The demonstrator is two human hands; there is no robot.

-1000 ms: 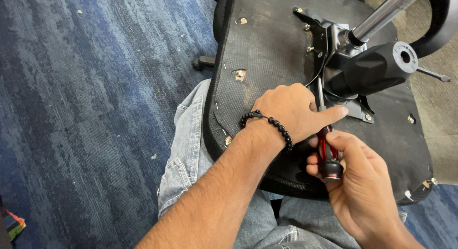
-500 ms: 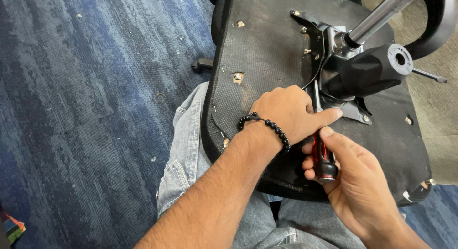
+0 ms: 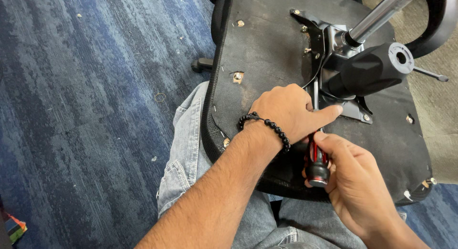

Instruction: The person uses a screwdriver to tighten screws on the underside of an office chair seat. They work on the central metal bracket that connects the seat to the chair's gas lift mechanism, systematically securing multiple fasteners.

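Barely shifted since — both hands (left hand [image 3: 286, 113] above) on screwdriver [image 3: 317, 160].

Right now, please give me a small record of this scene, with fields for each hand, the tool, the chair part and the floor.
left hand: left hand with a black bead bracelet, resting on the seat underside, index finger pointing toward the metal plate
right hand: right hand gripping the screwdriver by its red and black handle
tool tip: hidden behind the left hand
chair part: upturned black chair seat on the person's lap, with a black lever housing
floor: blue carpet
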